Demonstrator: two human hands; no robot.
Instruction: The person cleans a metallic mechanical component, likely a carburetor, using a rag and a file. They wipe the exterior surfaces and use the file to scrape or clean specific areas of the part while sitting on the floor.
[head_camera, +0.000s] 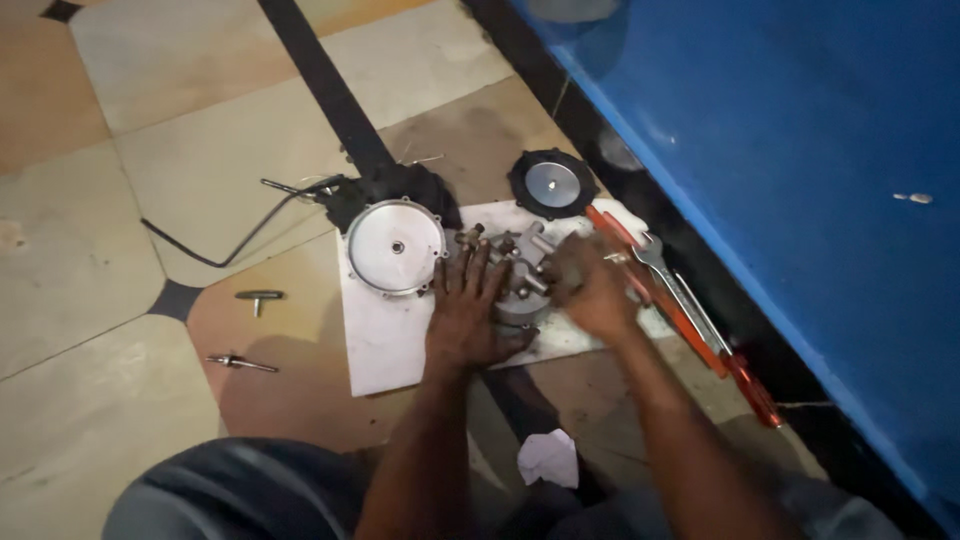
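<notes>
Both hands on a metal housing, floor job

Left hand (466, 312) lies flat with fingers spread on the grey metal housing (515, 280), which sits mid-sheet on the white sheet (380, 345) on the floor. Right hand (590, 285) is blurred at its 3 o'clock edge, grip can't tell. Round silver cover (396, 246) at 9 o'clock, black diaphragm disc (552, 184) at 1, wrench (675, 285) and orange-handled tool (690, 320) at 3.
</notes>
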